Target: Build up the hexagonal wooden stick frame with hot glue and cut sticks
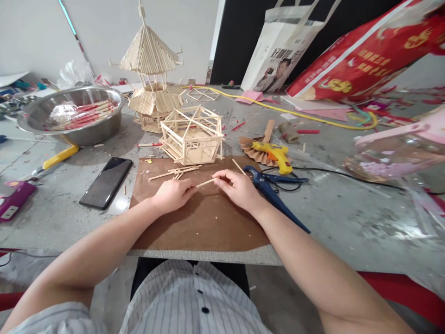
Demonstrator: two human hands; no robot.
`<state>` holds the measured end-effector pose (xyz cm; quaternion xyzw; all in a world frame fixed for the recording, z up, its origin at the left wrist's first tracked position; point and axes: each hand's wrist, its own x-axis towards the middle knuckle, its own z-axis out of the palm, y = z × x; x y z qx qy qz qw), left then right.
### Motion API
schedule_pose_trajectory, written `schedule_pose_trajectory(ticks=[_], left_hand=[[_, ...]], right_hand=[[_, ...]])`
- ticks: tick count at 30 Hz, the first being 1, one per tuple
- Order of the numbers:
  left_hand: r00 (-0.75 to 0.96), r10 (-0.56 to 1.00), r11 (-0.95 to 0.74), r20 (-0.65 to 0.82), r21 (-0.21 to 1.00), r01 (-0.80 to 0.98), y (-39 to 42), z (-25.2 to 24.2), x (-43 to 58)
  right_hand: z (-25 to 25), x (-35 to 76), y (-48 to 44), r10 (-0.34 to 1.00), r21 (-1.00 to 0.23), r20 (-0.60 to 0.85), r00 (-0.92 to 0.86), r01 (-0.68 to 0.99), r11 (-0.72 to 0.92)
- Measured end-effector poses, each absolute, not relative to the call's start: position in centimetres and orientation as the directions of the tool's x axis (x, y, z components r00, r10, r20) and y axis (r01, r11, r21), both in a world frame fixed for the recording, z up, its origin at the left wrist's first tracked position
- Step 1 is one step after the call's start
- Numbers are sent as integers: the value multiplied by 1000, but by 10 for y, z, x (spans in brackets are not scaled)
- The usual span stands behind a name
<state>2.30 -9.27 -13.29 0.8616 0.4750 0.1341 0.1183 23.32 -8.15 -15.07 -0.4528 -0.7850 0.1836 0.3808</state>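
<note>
Together the left hand (173,195) and right hand (237,188) pinch a thin, pale wooden stick (205,183) at its ends

Phone (106,182) left of mat (198,222), stick frame (192,134) on its far edge, tower (152,79) behind, bowl (86,134) far left, perhaps holding sticks (86,113)

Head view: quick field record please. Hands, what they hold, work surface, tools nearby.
left hand: pinches one end of a thin wooden stick
right hand: pinches the other end of it
surface: brown mat on a grey table
behind hands: loose sticks, hexagonal stick frame, stick pagoda
right of hands: blue cutter, yellow glue gun
left of hands: black phone, steel bowl holding red-tipped sticks
</note>
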Motion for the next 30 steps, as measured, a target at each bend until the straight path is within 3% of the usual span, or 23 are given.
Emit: schedule_pose_trajectory(ticks=[4, 7, 10, 14, 17, 22, 30], left_hand=[[481, 871, -477, 98, 397, 784, -90, -135, 21], [461, 883, -450, 88, 433, 781, -90, -134, 21], [473, 879, -445, 64, 468, 764, -91, -131, 22], [473, 878, -442, 66, 489, 752, -91, -128, 23], [469, 881, -441, 69, 482, 757, -91, -127, 22], [474, 878, -441, 61, 490, 752, -91, -127, 22], [478, 876, -433, 71, 552, 712, -90, -128, 20]], right_hand=[[-133, 252, -82, 854, -518, 453, -257, 703, 487], [-110, 282, -88, 903, -455, 428, -35, 855, 249], [-97, 308, -101, 967, -284, 246, 73, 959, 0], [-108, 319, -114, 995, -16, -48, 93, 995, -94], [-123, 320, -115, 981, 112, -120, 153, 984, -140], [-132, 323, -109, 979, 78, -128, 160, 986, -151], [-135, 341, -100, 980, -118, -10, 199, 973, -199]])
